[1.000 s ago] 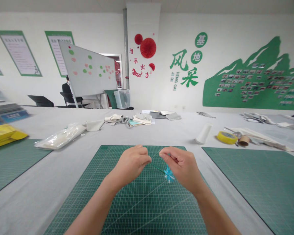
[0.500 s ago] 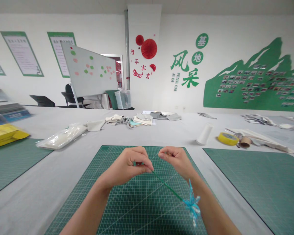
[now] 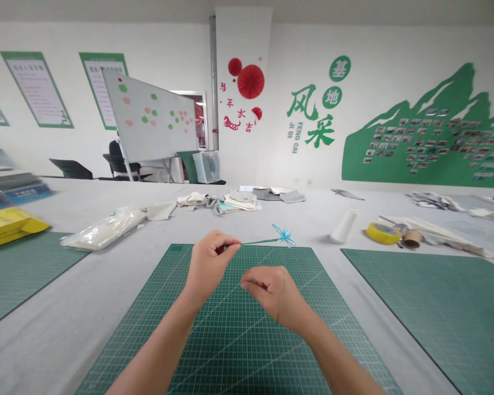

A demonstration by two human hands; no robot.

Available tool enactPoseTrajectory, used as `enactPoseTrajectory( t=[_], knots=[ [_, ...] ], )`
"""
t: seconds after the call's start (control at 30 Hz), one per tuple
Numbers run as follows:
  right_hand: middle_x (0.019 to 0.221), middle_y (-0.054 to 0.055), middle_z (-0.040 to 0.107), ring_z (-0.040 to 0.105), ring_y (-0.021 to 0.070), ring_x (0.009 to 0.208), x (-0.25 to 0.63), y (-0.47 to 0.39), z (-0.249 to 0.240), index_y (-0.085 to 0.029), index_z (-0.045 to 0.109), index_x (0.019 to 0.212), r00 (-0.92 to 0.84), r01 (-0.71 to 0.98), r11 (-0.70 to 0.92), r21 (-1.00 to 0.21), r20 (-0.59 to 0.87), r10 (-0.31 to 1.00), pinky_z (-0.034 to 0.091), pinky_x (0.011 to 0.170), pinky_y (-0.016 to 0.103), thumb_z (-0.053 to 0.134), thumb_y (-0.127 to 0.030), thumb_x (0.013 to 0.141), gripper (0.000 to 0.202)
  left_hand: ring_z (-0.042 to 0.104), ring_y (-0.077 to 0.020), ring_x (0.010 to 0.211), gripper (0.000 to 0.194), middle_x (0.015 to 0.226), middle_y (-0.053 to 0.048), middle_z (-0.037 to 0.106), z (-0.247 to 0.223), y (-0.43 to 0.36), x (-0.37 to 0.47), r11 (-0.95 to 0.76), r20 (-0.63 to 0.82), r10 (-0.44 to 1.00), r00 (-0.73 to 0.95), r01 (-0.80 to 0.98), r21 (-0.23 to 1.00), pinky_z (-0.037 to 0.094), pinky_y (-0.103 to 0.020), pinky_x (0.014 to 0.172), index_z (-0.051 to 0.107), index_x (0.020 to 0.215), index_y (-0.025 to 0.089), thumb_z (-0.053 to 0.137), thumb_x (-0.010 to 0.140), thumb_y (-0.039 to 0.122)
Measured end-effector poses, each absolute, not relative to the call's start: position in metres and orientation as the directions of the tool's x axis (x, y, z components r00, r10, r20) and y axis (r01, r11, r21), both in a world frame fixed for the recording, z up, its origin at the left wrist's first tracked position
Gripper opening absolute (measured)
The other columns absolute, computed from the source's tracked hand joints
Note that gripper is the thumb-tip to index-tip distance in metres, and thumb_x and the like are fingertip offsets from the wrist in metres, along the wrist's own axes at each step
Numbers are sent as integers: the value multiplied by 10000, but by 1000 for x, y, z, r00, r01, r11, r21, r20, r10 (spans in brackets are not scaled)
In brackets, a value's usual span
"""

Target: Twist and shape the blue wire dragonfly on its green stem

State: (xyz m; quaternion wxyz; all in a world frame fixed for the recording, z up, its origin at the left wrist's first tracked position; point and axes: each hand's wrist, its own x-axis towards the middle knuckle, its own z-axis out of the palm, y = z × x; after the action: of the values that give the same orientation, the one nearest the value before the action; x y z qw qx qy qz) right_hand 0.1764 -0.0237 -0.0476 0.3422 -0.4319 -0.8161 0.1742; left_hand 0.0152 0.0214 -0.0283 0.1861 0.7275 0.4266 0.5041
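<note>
The left hand (image 3: pixel 212 258) is pinching one end of a thin green stem (image 3: pixel 261 242) whose shiny light-blue tuft (image 3: pixel 285 235) is showing past the far edge of the gridded green cutting mat (image 3: pixel 247 340), while the right hand (image 3: pixel 275 293) is hovering apart, its hold unclear, so a light, steady pinch is probably serving best.

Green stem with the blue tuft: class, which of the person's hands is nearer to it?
Left: the left hand pinches one end of the green stem; the right hand is lower in view, apart from it.

Left grip (image 3: pixel 213 253) pinches green stem (image 3: pixel 261 241) tipped with blue tuft (image 3: pixel 285 235); right grip (image 3: pixel 269 288) near.
</note>
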Motion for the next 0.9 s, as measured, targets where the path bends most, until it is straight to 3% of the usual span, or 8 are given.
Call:
enactPoseTrajectory(
  t=[0.13, 0.27, 0.5, 0.6, 0.9],
  knots=[
    [616, -27, 572, 499, 91, 573, 174, -34, -40, -182, 590, 683, -414, 608, 605, -514, 445, 794, 308, 551, 203, 465, -168, 846, 206, 518, -120, 697, 166, 747, -10, 573, -35, 19, 23, -633, 636, 735, 236, 573, 519, 387, -237, 638, 669, 818, 192, 504, 829, 192],
    [588, -24, 553, 474, 90, 547, 178, -39, -34, -175, 586, 686, -358, 636, 585, -503, 479, 802, 301, 537, 206, 449, -181, 857, 220, 519, -138, 787, 182, 779, -19, 579, -41, 17, 29, -681, 605, 685, 406, 652, 334, 388, -247, 703, 669, 822, 194, 488, 843, 187],
    [620, -19, 582, 483, 91, 554, 200, -37, -21, -178, 631, 756, -195, 621, 558, -550, 581, 790, 336, 551, 203, 465, -209, 859, 198, 500, -137, 739, 218, 717, -13, 567, -38, 15, 29, -784, 513, 588, 625, 598, 170, 363, -251, 649, 663, 763, 199, 468, 856, 178],
    [583, -29, 560, 446, 83, 512, 211, -34, -20, -178, 640, 748, -111, 630, 526, -571, 605, 789, 328, 524, 200, 497, -229, 846, 181, 504, -137, 753, 205, 739, -16, 587, -33, 9, 30, -843, 483, 530, 697, 493, 215, 369, -250, 666, 666, 787, 191, 473, 856, 170],
    [480, -51, 379, 300, 79, 459, 233, -10, -32, -155, 664, 738, -45, 518, 424, -743, 471, 881, 250, 437, 212, 571, -359, 789, 231, 547, -110, 729, 131, 759, -21, 588, -12, -5, 21, -753, 416, 562, 715, 235, 614, 413, -219, 655, 696, 788, 187, 566, 808, 192]
  ],
)
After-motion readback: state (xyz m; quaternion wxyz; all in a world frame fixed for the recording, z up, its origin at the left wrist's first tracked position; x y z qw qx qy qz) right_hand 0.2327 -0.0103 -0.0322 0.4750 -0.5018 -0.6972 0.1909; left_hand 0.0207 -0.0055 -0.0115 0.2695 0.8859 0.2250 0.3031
